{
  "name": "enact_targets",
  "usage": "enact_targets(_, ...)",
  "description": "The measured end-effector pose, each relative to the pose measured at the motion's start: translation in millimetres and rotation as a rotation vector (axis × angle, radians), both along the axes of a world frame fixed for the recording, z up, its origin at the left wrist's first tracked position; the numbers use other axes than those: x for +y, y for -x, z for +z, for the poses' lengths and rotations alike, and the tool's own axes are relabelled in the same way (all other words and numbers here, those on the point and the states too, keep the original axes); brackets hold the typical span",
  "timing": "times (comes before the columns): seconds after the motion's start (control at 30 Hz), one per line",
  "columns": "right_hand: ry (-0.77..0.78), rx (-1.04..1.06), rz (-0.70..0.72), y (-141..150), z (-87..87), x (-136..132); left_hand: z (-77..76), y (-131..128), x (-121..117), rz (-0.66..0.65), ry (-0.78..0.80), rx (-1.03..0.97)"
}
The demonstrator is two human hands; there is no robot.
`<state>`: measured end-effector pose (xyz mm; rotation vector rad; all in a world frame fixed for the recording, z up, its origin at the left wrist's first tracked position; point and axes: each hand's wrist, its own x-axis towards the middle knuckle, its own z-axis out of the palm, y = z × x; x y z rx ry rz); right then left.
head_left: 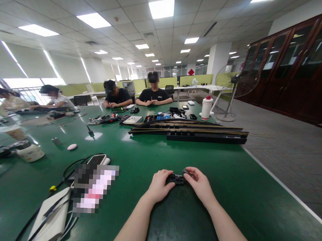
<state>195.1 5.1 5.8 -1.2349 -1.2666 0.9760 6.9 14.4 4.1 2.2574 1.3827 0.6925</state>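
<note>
Low over the green table, my left hand grips the left end of a small black plastic part, thumb in front and fingers behind. The part looks slotted, but its exact kind is too small to make out. At its right end, my right hand pinches a small dark piece between thumb and fingertips. Whether that piece is joined to the black part I cannot tell.
Long black strips with thin brass-coloured rods lie ahead, near a white bottle. To my left are a white power bank, cables, and a blurred-out phone. Several people sit around the table; a fan stands right.
</note>
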Motion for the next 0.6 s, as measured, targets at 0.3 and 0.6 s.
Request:
enact_targets(0.3, 0.071, 0.177, -0.104, -2.9, 10.5, -1.7, -0.1, 0.0, 0.9, -0.003, -0.003, 0.003)
enact_targets(0.6, 0.108, 0.376, -0.225, -2.9, 13.8, -1.8, -2.9, 0.9, 1.7, -0.002, -0.003, -0.002)
